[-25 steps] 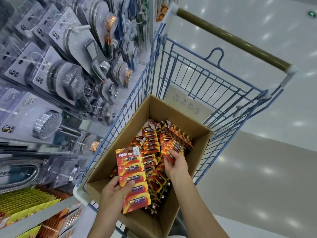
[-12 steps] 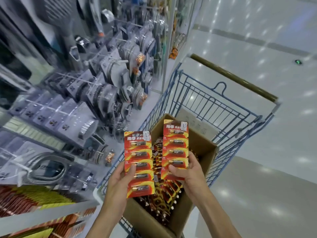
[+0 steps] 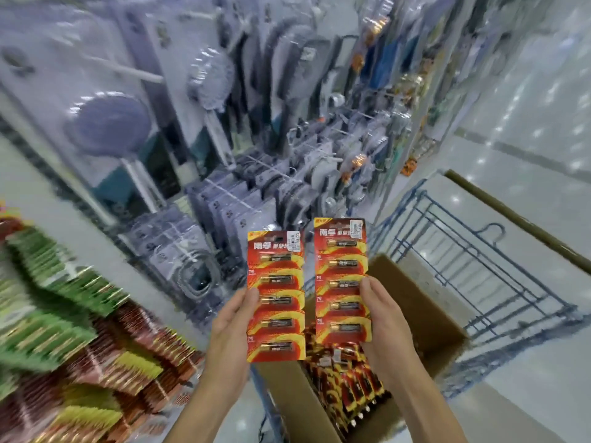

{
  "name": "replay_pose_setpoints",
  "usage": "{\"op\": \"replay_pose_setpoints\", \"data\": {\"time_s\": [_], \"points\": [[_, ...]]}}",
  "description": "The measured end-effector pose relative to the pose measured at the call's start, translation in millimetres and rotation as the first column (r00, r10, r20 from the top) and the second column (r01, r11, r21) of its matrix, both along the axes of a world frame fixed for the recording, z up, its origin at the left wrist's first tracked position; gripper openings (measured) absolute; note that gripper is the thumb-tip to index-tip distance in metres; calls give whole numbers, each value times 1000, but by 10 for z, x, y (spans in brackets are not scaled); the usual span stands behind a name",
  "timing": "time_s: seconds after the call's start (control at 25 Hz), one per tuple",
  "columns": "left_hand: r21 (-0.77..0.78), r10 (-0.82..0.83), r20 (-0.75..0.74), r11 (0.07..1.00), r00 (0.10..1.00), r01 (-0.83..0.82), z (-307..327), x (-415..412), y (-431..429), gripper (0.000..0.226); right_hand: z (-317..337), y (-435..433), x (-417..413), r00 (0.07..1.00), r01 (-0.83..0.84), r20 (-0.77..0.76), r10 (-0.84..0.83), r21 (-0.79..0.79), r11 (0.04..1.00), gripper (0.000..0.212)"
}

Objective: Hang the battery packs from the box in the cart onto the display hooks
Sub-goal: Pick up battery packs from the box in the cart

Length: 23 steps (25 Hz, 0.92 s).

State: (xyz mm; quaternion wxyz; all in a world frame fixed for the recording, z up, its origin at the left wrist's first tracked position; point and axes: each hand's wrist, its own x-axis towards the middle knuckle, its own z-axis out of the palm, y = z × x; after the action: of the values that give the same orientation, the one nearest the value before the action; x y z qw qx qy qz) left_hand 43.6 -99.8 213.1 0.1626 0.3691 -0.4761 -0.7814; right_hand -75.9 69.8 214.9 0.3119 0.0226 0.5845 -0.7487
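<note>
Grips one battery pack [image 3: 275,298] by its left edge in the left hand [image 3: 230,327]. Pinches a second battery pack [image 3: 342,279] by its right edge in the right hand [image 3: 380,318]. Holds both upright, side by side, over the cardboard box [image 3: 415,308] in the blue cart [image 3: 524,315].
</note>
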Motion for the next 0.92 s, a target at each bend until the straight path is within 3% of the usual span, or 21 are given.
{"op": "replay_pose_setpoints", "data": {"time_s": [0.2, 0.52, 0.76, 0.92], "points": [[-94, 325, -45, 940, 945, -328, 230, 752, 67, 27, 151, -308, 217, 965, -261, -25, 260, -79, 962, 32], [-155, 665, -145, 716, 733, -680, 589, 1973, 77, 31, 500, -1096, 1127, 791, -609, -135, 597, -79, 789, 39], [-126, 813, -221, 524, 538, -843, 912, 2687, -145, 20, 794, -1604, 1776, 722, -692, -153, 675, -153, 706, 43], [-135, 828, -254, 482, 500, -866, 1060, 3123, -384, 23, 891, -1951, 2171, 733, -679, -123, 669, -184, 711, 49]]}}
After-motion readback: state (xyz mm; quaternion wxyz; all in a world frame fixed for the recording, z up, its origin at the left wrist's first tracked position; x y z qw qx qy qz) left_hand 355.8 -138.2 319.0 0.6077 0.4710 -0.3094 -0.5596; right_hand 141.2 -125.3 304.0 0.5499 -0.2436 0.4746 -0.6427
